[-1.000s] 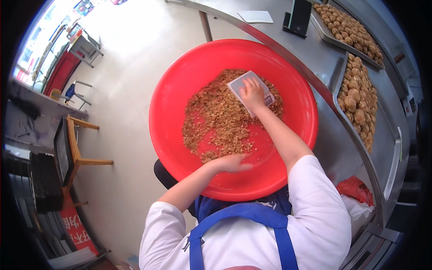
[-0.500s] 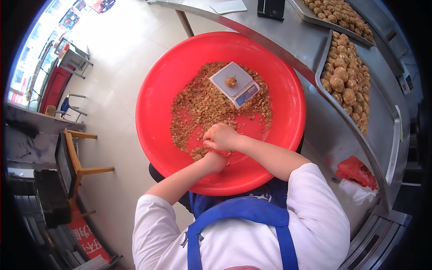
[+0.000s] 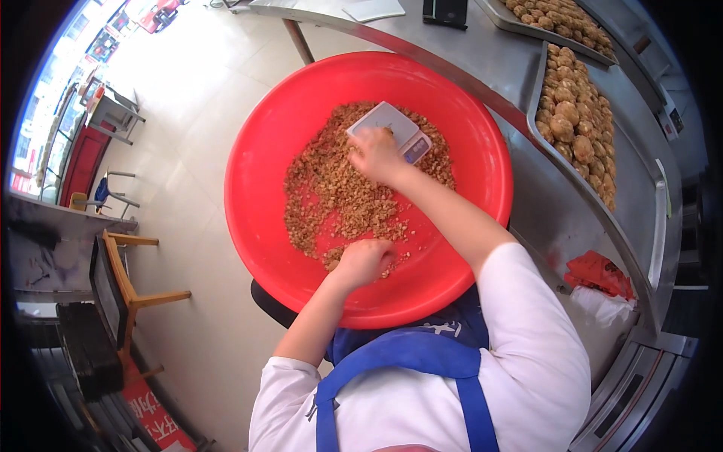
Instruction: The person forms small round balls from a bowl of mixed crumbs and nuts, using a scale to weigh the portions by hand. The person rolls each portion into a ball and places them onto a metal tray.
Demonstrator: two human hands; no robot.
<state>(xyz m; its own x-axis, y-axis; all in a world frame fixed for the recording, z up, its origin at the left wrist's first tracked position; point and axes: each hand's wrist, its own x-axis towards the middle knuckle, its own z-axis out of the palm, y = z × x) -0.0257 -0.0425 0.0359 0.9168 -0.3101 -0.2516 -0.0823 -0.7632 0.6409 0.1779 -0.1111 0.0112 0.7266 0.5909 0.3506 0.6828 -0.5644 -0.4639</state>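
Observation:
A large red basin [image 3: 260, 226] holds a loose spread of brown crumbly, nut-like mixture [image 3: 354, 211]. Near the far side of that mixture sits a white digital scale [image 3: 384, 114], partly covered by my right hand [image 3: 376, 153]. My right fingers close around a small brown ball of the mixture [image 3: 389, 130] at the scale's plate; only a bit of the ball shows past them. Low over the near part of the basin, my left hand [image 3: 365, 260] is curled closed, and its palm is hidden. Scattered crumbs lie beside it.
At the right, a steel table [image 3: 512, 75] carries a tray of round brown balls [image 3: 576, 120] and a second filled tray [image 3: 557, 21] beyond. A red plastic bag [image 3: 599, 273] lies under it. A wooden chair [image 3: 132, 294] stands at the left.
My right hand has moved forward from beside the left hand to the scale and covers most of the ball there. The left hand has shifted slightly forward and right, apart from the right.

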